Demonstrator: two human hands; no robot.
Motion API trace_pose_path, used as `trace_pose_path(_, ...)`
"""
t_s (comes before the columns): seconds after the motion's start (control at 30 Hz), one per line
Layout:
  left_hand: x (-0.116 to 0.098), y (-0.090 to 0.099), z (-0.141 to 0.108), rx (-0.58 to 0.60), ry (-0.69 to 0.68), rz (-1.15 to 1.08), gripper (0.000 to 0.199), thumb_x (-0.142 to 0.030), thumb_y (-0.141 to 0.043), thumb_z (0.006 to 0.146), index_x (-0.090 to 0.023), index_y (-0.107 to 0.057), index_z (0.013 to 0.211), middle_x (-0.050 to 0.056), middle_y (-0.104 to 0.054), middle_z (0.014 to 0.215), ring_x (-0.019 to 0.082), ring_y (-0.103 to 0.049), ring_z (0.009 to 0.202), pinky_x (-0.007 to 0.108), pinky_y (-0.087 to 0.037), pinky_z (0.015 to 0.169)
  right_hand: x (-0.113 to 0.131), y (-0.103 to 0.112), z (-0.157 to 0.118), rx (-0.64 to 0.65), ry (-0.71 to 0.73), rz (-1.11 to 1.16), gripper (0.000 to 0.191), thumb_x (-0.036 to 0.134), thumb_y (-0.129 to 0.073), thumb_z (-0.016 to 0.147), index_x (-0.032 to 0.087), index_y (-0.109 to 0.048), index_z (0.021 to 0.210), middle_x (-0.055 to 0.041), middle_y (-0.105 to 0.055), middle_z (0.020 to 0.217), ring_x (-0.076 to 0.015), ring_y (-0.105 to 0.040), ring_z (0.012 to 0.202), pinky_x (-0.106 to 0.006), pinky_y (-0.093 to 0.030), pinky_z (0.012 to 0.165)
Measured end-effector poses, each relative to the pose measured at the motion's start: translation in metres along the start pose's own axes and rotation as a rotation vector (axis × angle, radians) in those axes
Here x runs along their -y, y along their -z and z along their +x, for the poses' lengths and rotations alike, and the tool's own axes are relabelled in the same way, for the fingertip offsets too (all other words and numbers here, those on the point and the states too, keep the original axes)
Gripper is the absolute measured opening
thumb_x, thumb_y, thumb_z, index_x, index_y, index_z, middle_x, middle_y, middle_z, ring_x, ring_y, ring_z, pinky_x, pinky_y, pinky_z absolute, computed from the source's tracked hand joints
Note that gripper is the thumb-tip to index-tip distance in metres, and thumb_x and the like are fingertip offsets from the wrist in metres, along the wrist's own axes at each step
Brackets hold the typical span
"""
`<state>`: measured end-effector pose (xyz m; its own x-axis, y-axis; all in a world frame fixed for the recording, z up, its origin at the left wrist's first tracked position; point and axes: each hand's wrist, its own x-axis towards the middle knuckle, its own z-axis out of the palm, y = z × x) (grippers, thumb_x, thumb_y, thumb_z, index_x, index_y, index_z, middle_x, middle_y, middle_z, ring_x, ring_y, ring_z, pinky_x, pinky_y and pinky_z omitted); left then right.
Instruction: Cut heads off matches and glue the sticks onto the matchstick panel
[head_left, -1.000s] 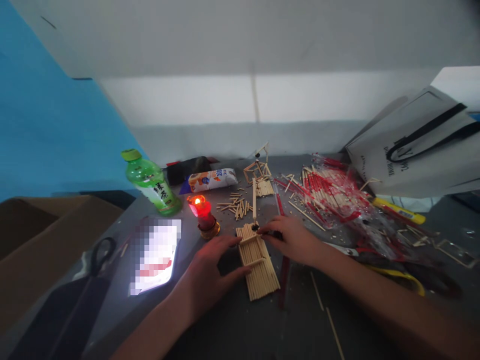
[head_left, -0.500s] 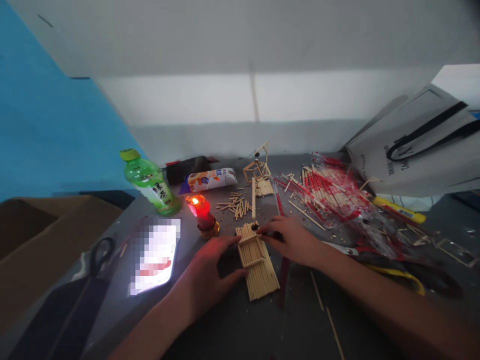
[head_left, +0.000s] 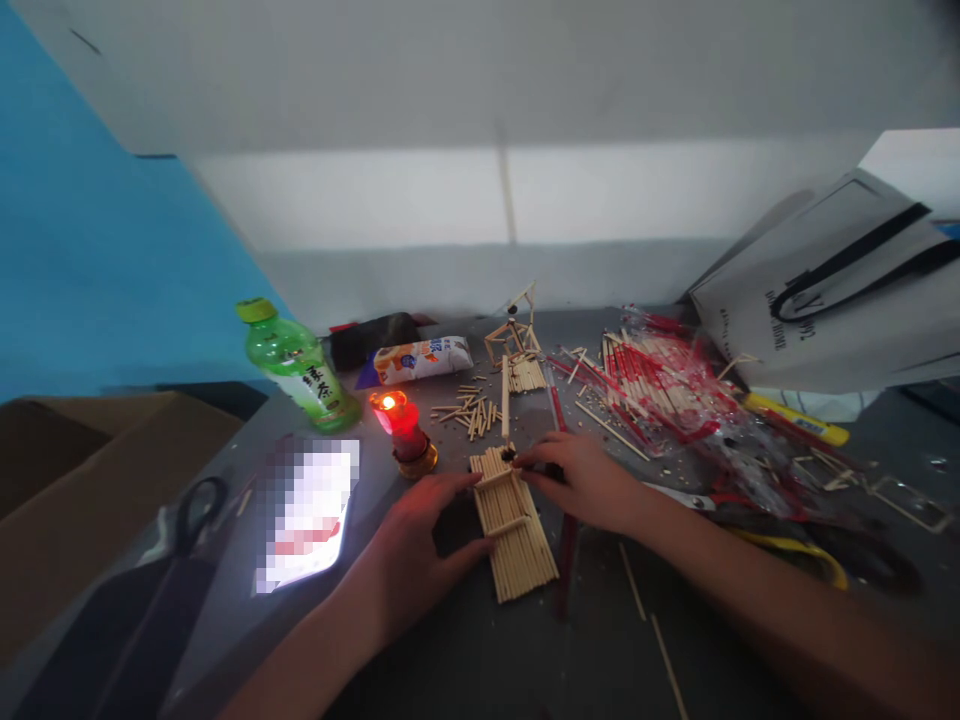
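A flat panel of pale wooden sticks (head_left: pixel 525 560) lies on the grey table between my hands, with two sticks set crosswise on it. My left hand (head_left: pixel 420 525) touches the panel's left edge, its index fingertip by the upper cross stick (head_left: pixel 499 480) and its thumb by the lower cross stick (head_left: pixel 508 528). From the right, my right hand (head_left: pixel 581 478) has its fingertips closed at the upper cross stick's right end. Just beyond them a longer pale stick (head_left: pixel 505 400) reaches from a dark blob at the panel's far end. What the right fingertips pinch is partly hidden.
A lit red candle (head_left: pixel 405 435) burns close to my left hand. Behind are loose short sticks (head_left: pixel 480 415) and a small stick frame (head_left: pixel 517 340). A green bottle (head_left: pixel 304 375) and glowing phone (head_left: pixel 311 520) lie left; bagged sticks (head_left: pixel 660 375), scissors (head_left: pixel 686 498) and a yellow cutter (head_left: pixel 799 418) right.
Both hands keep their places on the stick panel. Only a slight shift of the whole view shows.
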<state>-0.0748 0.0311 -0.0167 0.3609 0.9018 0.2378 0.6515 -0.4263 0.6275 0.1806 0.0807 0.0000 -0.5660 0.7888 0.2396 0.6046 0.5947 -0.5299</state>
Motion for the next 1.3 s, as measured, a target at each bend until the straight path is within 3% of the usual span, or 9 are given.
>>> trace_pose_path(0.3,-0.005,0.003,0.000,0.034,0.012,0.007,0.055,-0.032,-0.081,0.078,-0.023,-0.062,0.129,0.012,-0.071,0.128,0.033,-0.068,0.117,0.055,-0.055,0.101,0.004,0.007,0.002,0.015,-0.031,-0.003,0.022,0.013,-0.064,0.095,0.019,-0.077,0.112,-0.0079,-0.076,0.098,-0.0192,-0.068,0.089,-0.030,-0.049,0.080)
trace_pose_path(0.47,-0.014,0.005,0.003,0.039,0.053,0.021,0.047,-0.040,-0.074,0.085,-0.020,-0.064,0.127,0.013,-0.072,0.127,0.033,-0.069,0.117,0.054,-0.055,0.102,0.021,0.036,-0.004,0.056,-0.110,-0.051,0.018,0.018,-0.061,0.098,0.019,-0.075,0.109,-0.0064,-0.075,0.092,-0.0188,-0.066,0.082,-0.029,-0.045,0.073)
trace_pose_path(0.63,-0.009,0.002,0.004,-0.003,0.061,0.026,0.035,-0.039,-0.064,0.093,-0.020,-0.066,0.122,0.012,-0.075,0.120,0.030,-0.073,0.108,0.048,-0.059,0.096,0.038,0.067,-0.053,0.195,-0.263,-0.105,0.013,0.021,-0.065,0.091,0.021,-0.071,0.079,-0.0010,-0.070,0.069,-0.0164,-0.062,0.060,-0.027,-0.035,0.054)
trace_pose_path(0.83,-0.009,0.008,0.004,-0.106,0.065,0.052,0.031,-0.041,-0.065,0.092,-0.022,-0.071,0.115,0.011,-0.076,0.116,0.032,-0.073,0.107,0.052,-0.056,0.097,0.044,0.049,-0.109,0.160,-0.461,-0.119,0.012,0.022,-0.069,0.082,0.020,-0.063,0.072,-0.0006,-0.066,0.064,-0.0153,-0.060,0.054,-0.025,-0.030,0.049)
trace_pose_path(0.93,-0.029,0.011,-0.001,-0.103,0.011,0.019,0.022,-0.036,-0.066,0.091,-0.025,-0.074,0.109,0.008,-0.077,0.110,0.030,-0.073,0.103,0.046,-0.058,0.092,0.042,0.039,-0.114,0.106,-0.489,-0.090,0.013,0.014,-0.060,0.082,0.021,-0.062,0.072,0.0005,-0.064,0.064,-0.0142,-0.057,0.054,-0.025,-0.030,0.051)
trace_pose_path(1.03,-0.061,0.008,-0.011,0.017,-0.018,-0.057,0.017,-0.034,-0.065,0.092,-0.028,-0.077,0.103,0.005,-0.079,0.103,0.027,-0.075,0.094,0.039,-0.058,0.084,0.039,0.036,-0.114,0.065,-0.503,-0.044,0.014,0.009,-0.059,0.078,0.020,-0.062,0.071,0.0010,-0.063,0.063,-0.0141,-0.056,0.054,-0.026,-0.029,0.051)
trace_pose_path(1.13,-0.094,-0.006,-0.018,0.179,0.123,-0.236,0.018,-0.033,-0.065,0.092,-0.028,-0.078,0.104,0.003,-0.082,0.091,0.024,-0.075,0.077,0.032,-0.057,0.069,0.040,0.036,-0.113,0.040,-0.493,0.044,0.010,0.013,-0.060,0.083,0.020,-0.065,0.076,0.0014,-0.065,0.067,-0.0145,-0.058,0.059,-0.025,-0.033,0.052)
trace_pose_path(1.3,-0.122,-0.042,-0.012,0.282,0.284,-0.696,0.022,-0.035,-0.062,0.094,-0.020,-0.078,0.100,0.006,-0.080,0.089,0.025,-0.073,0.085,0.032,-0.056,0.076,0.058,0.033,-0.113,0.024,-0.427,0.265,0.014,0.021,-0.055,0.096,0.022,-0.067,0.090,0.0034,-0.070,0.078,-0.0128,-0.063,0.068,-0.021,-0.042,0.057)
